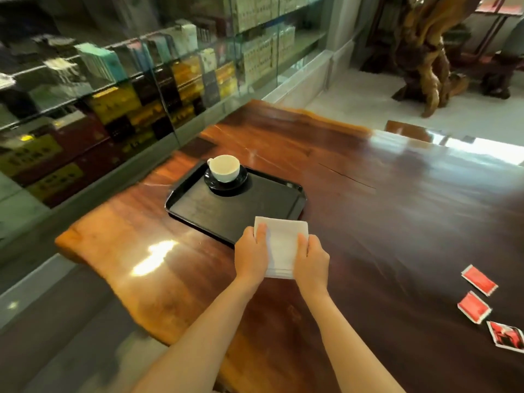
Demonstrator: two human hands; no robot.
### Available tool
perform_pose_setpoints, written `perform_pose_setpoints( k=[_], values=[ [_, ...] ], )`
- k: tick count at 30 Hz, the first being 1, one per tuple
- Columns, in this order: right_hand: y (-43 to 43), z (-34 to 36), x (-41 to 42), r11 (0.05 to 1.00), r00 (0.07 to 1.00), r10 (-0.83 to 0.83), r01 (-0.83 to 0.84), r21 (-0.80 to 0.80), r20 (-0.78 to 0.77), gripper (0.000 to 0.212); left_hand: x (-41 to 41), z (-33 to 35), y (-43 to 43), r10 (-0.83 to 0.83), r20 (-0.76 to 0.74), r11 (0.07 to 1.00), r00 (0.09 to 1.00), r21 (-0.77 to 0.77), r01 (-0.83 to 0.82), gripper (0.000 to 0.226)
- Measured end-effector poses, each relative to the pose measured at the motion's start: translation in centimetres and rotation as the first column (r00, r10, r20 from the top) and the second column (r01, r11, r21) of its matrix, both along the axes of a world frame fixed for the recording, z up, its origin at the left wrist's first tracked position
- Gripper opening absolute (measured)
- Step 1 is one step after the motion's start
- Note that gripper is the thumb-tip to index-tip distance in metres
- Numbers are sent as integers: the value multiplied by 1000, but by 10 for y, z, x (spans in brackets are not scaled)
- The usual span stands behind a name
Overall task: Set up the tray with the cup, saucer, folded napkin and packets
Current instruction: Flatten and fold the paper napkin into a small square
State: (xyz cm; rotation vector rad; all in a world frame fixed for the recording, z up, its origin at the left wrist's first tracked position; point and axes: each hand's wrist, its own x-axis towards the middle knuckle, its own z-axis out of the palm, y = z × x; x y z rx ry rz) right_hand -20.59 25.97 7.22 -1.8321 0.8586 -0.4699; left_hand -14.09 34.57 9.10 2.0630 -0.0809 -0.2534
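napkin: the folded white napkin (283, 245) is sitting just below the middle of the frame, its far edge overlapping the near rim of the tray (198, 219) and the rest over the wooden surface (368, 208).
left hand: the left hand (251, 253) is holding the napkin's left edge, fingers (261, 232) curled over the top, looks like a pinch with the thumb underneath, though I can't see the thumb.
right hand: the right hand (312, 258) is doing the same on the right edge, fingers (302, 242) bent down onto the cloth and close together, not spread.
cup and saucer: the white cup (225, 167) is standing upright on the dark saucer (226, 187) in the far corner of the tray, so that part is looking done.
packets: three red packets (479, 280) are lying loose at the lower right of the frame, well apart from the tray, nobody touching them.
how it'll handle: the napkin is looking light and floppy, a few layers, so I'm guessing it's going to sag or unfold if grabbed by one corner. Holding both side edges seems the safe way.
next, probably: sliding it onto the bare near part of the tray, staying clear of the cup since that's the breakable bit.
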Motion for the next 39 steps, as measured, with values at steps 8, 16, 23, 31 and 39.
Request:
perform_pose_setpoints(
  k=[8,16,23,31,39],
  values=[
    [51,-18,93,996,995,65,-60,65,-71,34,95,-24,52,55,-50,993,997,107,-49,36],
    [67,-57,212,982,946,101,-46,182,-307,27,250,-65,82,-250,-186,921,950,258,292,41],
    [74,-82,274,971,894,132,-31,235,-428,12,326,-107,88,-327,-308,841,893,336,424,27],
    [85,-103,292,986,865,73,13,167,-496,24,338,-129,102,-287,-286,807,914,442,392,28],
    [94,-109,292,991,855,38,36,132,-517,25,342,-121,105,-295,-220,879,930,320,354,35]
  ],
)
